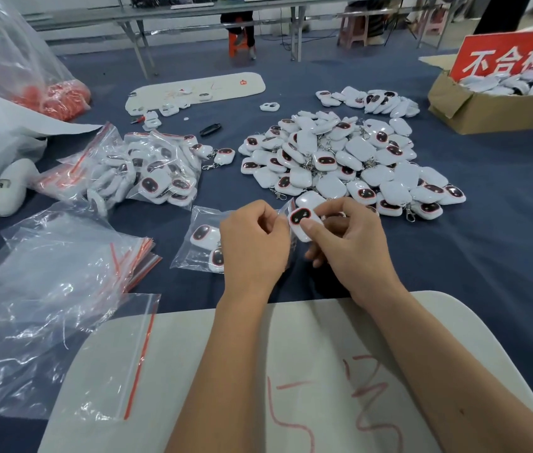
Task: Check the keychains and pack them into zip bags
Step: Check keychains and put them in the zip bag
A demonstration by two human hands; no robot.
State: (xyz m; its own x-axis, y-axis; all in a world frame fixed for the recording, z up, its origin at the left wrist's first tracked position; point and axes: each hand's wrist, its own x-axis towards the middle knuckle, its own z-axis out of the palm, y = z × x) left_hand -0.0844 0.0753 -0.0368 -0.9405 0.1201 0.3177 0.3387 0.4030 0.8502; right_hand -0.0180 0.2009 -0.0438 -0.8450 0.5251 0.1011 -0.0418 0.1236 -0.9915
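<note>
My right hand (350, 240) pinches a white keychain (301, 222) with a dark, red-rimmed face, held just above the blue cloth. My left hand (255, 243) has its fingers curled beside it and pinches the edge of a clear zip bag (286, 209) at the keychain. A filled zip bag (198, 240) with two keychains lies just left of my left hand. A big heap of loose keychains (340, 158) sits beyond my hands. Several packed bags (147, 171) pile up at the left.
A stack of empty red-striped zip bags (62, 266) lies at the near left, one more on the white board (226, 371) under my forearms. A cardboard box (487, 109) with a red sign holds keychains at far right. Another white board (193, 89) lies far back.
</note>
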